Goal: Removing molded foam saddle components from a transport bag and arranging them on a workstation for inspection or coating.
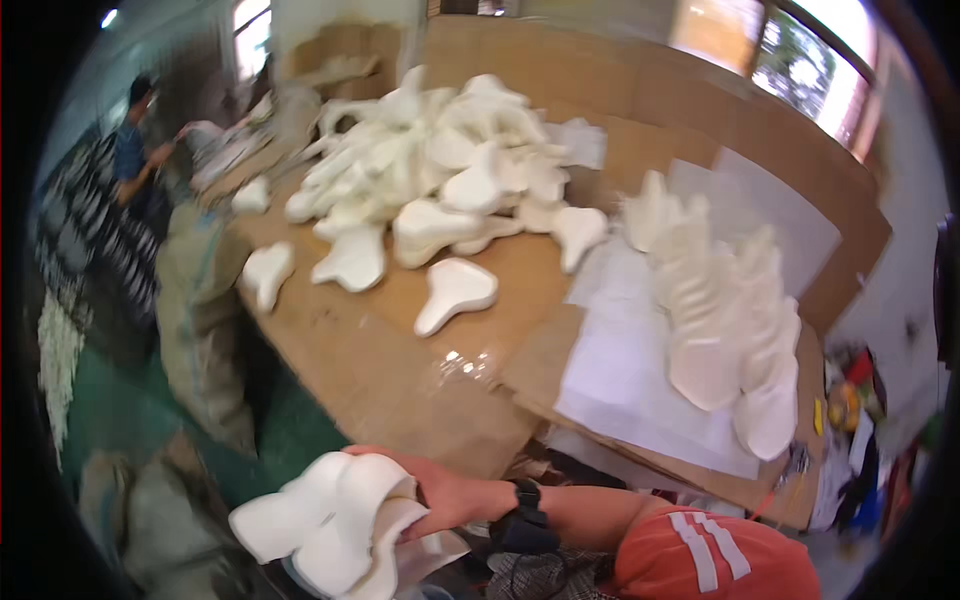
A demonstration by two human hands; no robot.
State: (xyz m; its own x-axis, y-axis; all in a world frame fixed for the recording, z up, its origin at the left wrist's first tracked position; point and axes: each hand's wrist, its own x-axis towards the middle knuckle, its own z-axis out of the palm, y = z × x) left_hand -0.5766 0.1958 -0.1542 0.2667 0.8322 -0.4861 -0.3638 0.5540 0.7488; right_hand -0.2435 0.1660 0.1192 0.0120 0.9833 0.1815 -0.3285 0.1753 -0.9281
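While my right hand [440, 495] reaches across to the lower left of the frame, it is clamped on a small stack of white foam pads [330, 530], saddle-shaped with a broad rounded end and a narrow nose, smooth and slightly glossy at the rim. I wear a black wristband [525, 510] and an orange sleeve [700, 555] with white stripes. My left hand is out of sight, so I cannot tell what it does. I judge I am carrying gathered pads off the table, and the next move calls for a steady grip so the nested pieces do not slide apart. Further up, the table [370, 370] is covered in brown cardboard, matte and creased, with a white sheet [630, 370] at the lower right. On that sheet stands a neat overlapping row of pads [730, 320]. Beyond, at upper centre, lies a loose heap of pads [440, 170]. Far at upper left, another person [135, 150] works at the table's end.
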